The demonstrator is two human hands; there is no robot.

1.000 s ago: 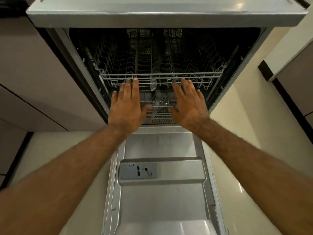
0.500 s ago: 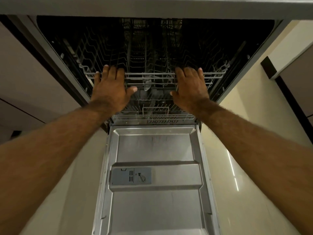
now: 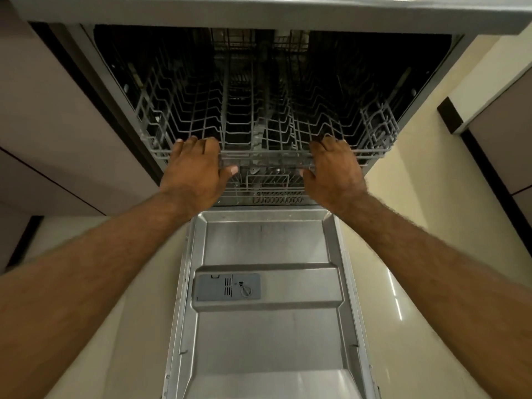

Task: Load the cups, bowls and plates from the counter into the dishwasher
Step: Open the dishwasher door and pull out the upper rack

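Barely begun: our left hand point(image 3: 195, 168) and right hand point(image 3: 335, 169) both clasp the empty upper rack point(image 3: 259, 122) by its front rail; nothing loaded yet.

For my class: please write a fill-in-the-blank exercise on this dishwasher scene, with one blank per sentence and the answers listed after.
The left hand and right hand both grip the upper rack by its ____ rail.
The door is folded fully ____.
The upper rack holds ____ dishes.
The dispenser is built into the inner face of the ____.
Answers: front; open; no; door.
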